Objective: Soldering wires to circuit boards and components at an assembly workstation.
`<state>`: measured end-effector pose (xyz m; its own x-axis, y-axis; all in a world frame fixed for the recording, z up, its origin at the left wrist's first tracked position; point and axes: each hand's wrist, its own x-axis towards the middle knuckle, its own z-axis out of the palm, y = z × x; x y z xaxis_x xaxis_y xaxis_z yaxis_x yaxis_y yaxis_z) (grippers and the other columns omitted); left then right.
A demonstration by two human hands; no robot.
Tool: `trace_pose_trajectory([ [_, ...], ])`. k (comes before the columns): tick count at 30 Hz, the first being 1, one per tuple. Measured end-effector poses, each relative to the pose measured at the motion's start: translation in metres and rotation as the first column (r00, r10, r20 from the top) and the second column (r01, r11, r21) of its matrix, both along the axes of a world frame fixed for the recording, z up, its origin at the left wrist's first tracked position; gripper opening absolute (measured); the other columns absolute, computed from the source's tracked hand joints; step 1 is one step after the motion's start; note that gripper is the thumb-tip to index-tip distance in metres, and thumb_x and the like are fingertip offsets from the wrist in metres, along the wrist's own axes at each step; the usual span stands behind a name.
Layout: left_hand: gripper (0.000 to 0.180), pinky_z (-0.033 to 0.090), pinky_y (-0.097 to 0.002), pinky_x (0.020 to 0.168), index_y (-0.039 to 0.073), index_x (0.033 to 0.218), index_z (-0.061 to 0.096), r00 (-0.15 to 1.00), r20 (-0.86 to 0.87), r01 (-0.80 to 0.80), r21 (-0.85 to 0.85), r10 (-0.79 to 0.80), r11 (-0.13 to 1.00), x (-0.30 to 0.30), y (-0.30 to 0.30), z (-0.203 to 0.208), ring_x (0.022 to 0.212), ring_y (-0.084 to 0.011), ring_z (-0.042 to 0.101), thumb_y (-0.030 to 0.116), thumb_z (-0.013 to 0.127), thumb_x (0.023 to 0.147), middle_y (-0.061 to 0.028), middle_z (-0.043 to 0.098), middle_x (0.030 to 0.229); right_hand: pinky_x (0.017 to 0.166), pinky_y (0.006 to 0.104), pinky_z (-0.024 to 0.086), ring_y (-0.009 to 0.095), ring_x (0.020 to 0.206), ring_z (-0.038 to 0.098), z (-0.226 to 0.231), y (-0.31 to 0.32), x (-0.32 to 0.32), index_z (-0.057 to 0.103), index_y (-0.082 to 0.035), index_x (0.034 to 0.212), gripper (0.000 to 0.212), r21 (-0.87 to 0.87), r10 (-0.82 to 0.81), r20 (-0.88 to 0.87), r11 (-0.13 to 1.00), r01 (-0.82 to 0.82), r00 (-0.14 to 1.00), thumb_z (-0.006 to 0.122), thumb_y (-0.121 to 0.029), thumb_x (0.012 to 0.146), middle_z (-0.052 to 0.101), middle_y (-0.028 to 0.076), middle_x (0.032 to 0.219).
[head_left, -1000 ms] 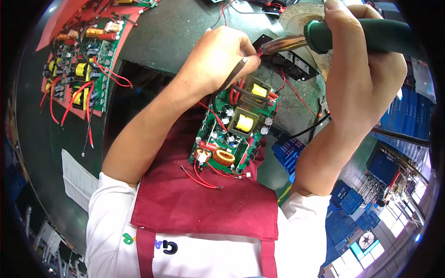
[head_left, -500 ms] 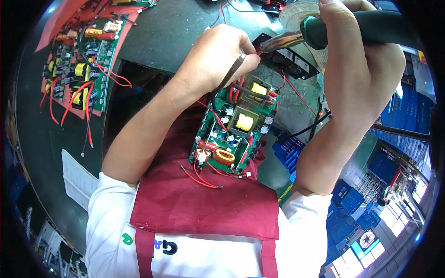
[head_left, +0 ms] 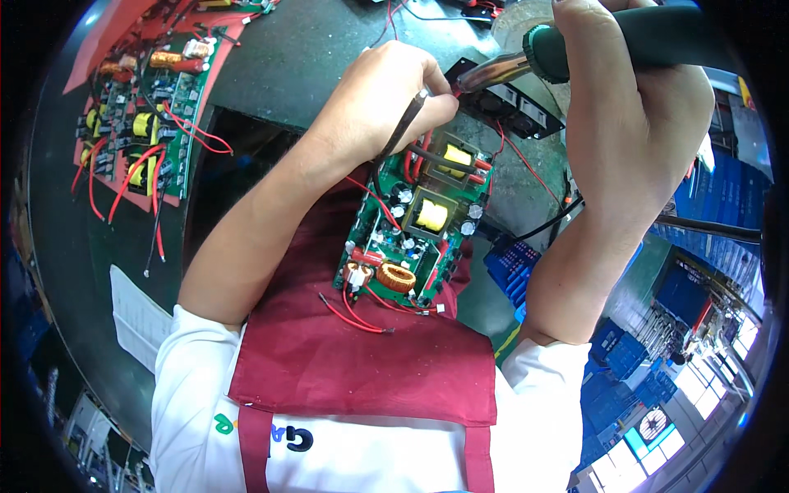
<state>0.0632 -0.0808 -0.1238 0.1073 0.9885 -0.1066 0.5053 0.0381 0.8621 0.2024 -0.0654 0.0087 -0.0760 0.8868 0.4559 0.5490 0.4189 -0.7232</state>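
Observation:
In my right hand [head_left: 637, 123] is a soldering iron [head_left: 497, 71] with a thick dark green handle. Its metal barrel points left, the tip close to the fingertips of my left hand [head_left: 386, 94]. Those fingers are pinched on a red wire, mostly hidden, at the edge of a black panel [head_left: 518, 112] with cut-outs. A black wire [head_left: 400, 131] with a bare end rises beside the same fingers. Below them a green circuit board [head_left: 382, 246] rests tilted near my apron, carrying yellow-wound transformers, a copper coil and loose red leads.
Several similar circuit boards [head_left: 189, 107] lie on a red sheet at the left of the dark workbench [head_left: 304, 49]. A white paper [head_left: 140, 316] hangs by the left edge. Blue bins [head_left: 509, 275] stand to the right, below the bench, and a black cable [head_left: 715, 232] runs past my right forearm.
My right hand and the soldering iron have shifted slightly left and upward. The black wire's free end has tipped a little left and up. My left hand is nearly unmoved.

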Motion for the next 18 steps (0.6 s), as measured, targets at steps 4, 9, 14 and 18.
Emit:
trace_pose_trajectory([
  [4,0.035,0.06,-0.0407,0.086,-0.003,0.096,0.082,1.0,-0.007,-0.004,-0.004,0.004,1.0,0.0,0.0,0.001,0.083,-0.0339,0.078,0.026,0.07,0.081,-0.0218,0.077,0.084,0.051,0.027,0.033,0.006,0.054,0.046,0.001,-0.006,-0.001,0.058,-0.001,0.073,0.021,-0.03,-0.105,-0.06,0.994,0.103,0.993,0.067,-0.003,0.091,0.052,-0.002,0.06],
  [9,0.035,0.06,-0.041,0.087,-0.003,0.096,0.082,1.0,-0.018,-0.004,-0.013,0.003,1.0,0.0,-0.001,0.002,0.084,-0.0341,0.078,0.026,0.07,0.081,-0.0223,0.077,0.085,0.051,0.0274,0.033,0.006,0.053,0.045,0.0,0.005,0.003,0.057,-0.002,0.071,0.021,0.067,0.064,0.06,0.995,-0.068,0.996,0.068,-0.002,0.09,0.051,-0.003,0.058],
  [14,0.034,0.06,-0.0408,0.086,-0.004,0.096,0.081,1.0,-0.016,-0.004,0.0,0.004,1.0,0.0,-0.001,0.0,0.083,-0.0337,0.078,0.026,0.071,0.081,-0.0222,0.077,0.085,0.05,0.0276,0.033,0.006,0.052,0.046,0.001,0.003,0.003,0.058,-0.001,0.071,0.021,0.059,-0.003,0.07,0.998,-0.001,0.998,0.068,-0.003,0.089,0.051,-0.002,0.057],
  [18,0.033,0.05,-0.0267,0.056,-0.007,0.097,0.077,0.999,0.045,0.003,0.003,-0.003,1.0,0.0,0.0,-0.001,0.062,-0.008,0.062,0.024,0.077,0.085,-0.0051,0.069,0.07,0.05,0.0274,0.033,0.006,0.052,0.047,0.003,0.002,0.003,0.059,-0.001,0.071,0.02,-0.016,0.017,0.059,1.0,-0.016,0.998,0.068,-0.003,0.089,0.053,-0.002,0.057],
])
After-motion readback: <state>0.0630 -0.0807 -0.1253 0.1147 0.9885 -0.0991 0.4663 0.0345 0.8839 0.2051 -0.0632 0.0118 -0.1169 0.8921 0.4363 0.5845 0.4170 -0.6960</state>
